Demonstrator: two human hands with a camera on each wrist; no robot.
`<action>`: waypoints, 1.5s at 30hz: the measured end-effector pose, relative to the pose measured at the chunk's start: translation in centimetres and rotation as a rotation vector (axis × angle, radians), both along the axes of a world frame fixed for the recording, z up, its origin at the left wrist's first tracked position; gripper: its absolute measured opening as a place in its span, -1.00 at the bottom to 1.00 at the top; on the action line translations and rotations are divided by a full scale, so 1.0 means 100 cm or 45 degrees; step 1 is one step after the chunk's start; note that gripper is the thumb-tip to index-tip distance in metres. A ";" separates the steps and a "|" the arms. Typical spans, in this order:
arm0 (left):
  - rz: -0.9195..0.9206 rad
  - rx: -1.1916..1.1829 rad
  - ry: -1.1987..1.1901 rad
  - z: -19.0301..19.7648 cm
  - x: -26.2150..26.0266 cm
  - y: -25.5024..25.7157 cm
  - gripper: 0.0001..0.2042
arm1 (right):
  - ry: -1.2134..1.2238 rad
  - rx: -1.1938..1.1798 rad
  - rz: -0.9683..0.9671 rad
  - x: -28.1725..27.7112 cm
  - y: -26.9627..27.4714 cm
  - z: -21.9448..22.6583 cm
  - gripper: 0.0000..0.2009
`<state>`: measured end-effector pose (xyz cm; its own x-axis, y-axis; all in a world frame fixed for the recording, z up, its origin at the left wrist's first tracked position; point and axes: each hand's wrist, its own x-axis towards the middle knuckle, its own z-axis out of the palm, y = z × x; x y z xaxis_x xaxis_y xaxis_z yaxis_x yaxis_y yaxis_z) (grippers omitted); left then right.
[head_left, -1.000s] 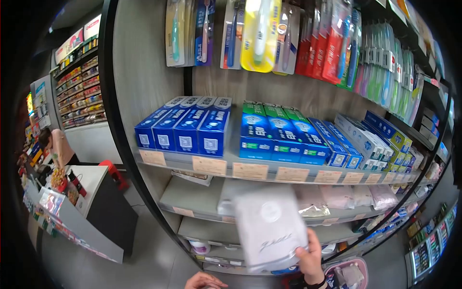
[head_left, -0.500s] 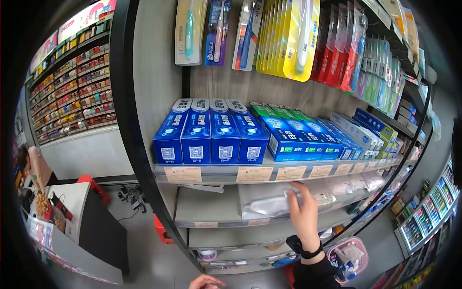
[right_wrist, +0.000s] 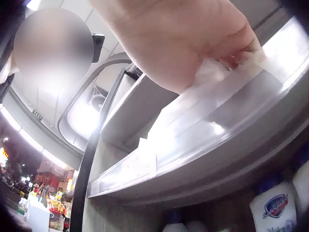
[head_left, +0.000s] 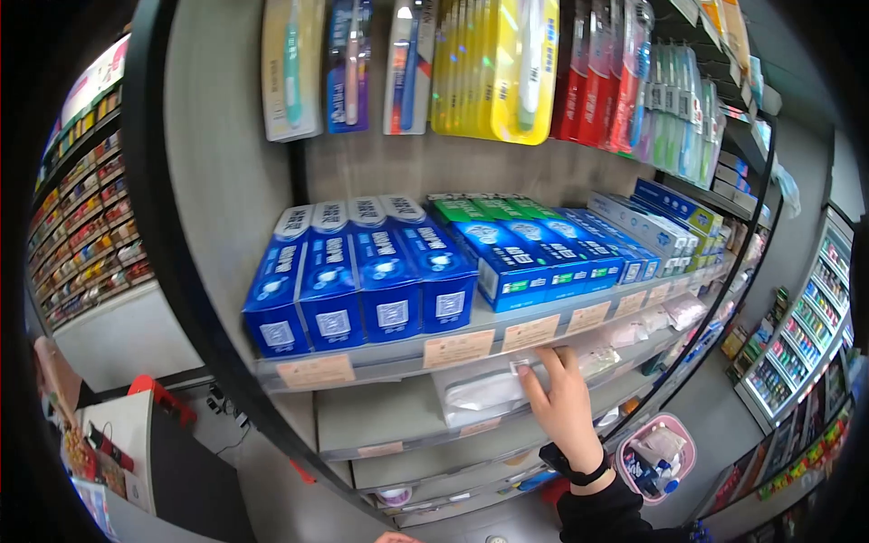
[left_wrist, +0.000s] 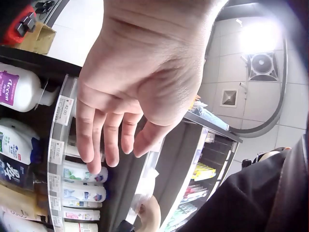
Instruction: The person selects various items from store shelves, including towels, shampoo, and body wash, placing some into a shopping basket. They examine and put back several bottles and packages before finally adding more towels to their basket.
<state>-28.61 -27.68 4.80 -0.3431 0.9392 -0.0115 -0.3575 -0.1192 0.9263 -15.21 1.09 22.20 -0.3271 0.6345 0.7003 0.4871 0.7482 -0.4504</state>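
Note:
My right hand [head_left: 566, 407] reaches onto the shelf below the toothpaste. Its thumb and fingers grip the right end of a flat, clear plastic packet [head_left: 480, 391] with something white inside. In the right wrist view the plastic bunches against the palm, and the fingertips are mostly hidden. My left hand [left_wrist: 140, 92] hangs with relaxed, loosely bent fingers and holds nothing; bottles on a lower shelf lie behind it in the left wrist view. Only a sliver of it shows at the bottom of the head view.
Blue toothpaste boxes [head_left: 362, 290] stand in a row on the shelf [head_left: 507, 317] just above my right hand. Carded toothbrushes [head_left: 493, 72] hang higher up. On the floor at right sits a pink basket [head_left: 693, 457] with goods in it. A counter [head_left: 118, 443] stands at left.
The grey-white packet, held out in front of the shelves earlier, now lies on the shelf with my right hand at its end. The head view has moved closer and shifted, and the left hand has sunk lower.

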 end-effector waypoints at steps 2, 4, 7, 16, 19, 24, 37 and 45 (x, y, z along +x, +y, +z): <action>-0.020 -0.020 -0.017 0.000 0.000 0.010 -0.84 | 0.062 0.077 -0.068 0.015 -0.004 0.000 -0.72; -0.022 -0.038 -0.047 -0.001 0.003 0.020 -0.86 | 0.092 -0.195 0.052 0.038 -0.006 -0.003 -0.71; -0.013 -0.026 0.007 -0.005 0.009 0.043 -0.89 | 0.116 -0.310 0.072 0.081 -0.004 -0.018 -0.80; -0.118 -0.138 0.088 -0.013 0.070 0.116 -0.93 | 0.156 -0.902 0.063 0.217 0.004 -0.100 -0.86; -0.084 -0.103 0.087 -0.019 0.114 0.146 -0.90 | 0.171 -1.018 0.072 0.270 0.010 -0.131 -0.84; -0.048 -0.163 0.101 -0.021 0.216 0.185 -0.92 | 0.247 -1.093 0.125 0.358 0.020 -0.168 -0.86; -0.301 -0.263 0.099 -0.021 0.324 0.256 -0.97 | 0.465 -1.325 0.100 0.466 0.042 -0.221 -0.88; -0.512 -0.313 0.126 -0.026 0.317 0.306 -0.98 | 0.302 -1.388 -0.022 0.469 0.079 -0.224 -0.87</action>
<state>3.05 2.92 2.19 0.0361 0.9712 -0.2355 -0.2392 0.2372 0.9416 31.68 8.99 -0.15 -0.2439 0.9509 -0.1906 0.3084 -0.1103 -0.9448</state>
